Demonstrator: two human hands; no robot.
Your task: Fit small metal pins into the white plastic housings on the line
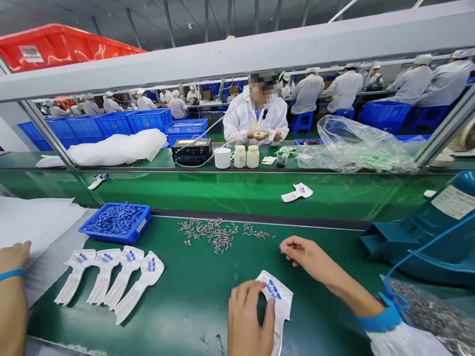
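Observation:
My left hand [246, 333] is closed on a white plastic shell with blue buttons [281, 306], pressing it against the green mat [185, 309]. My right hand [308, 256] rests on the mat just right of it, fingertips pinched together near the edge of a scatter of small metal screws [216, 233]. Whether a screw sits in the pinch is too small to see. A row of several finished-looking white shells [110, 278] lies to the left.
A blue tray of small blue parts [115, 221] sits behind the row of shells. A co-worker's forearm with a blue wrist strap [1, 293] lies at the left. A teal bin [448, 231] and a bag of screws [437, 315] are at the right. Across the conveyor [243, 192] a person works.

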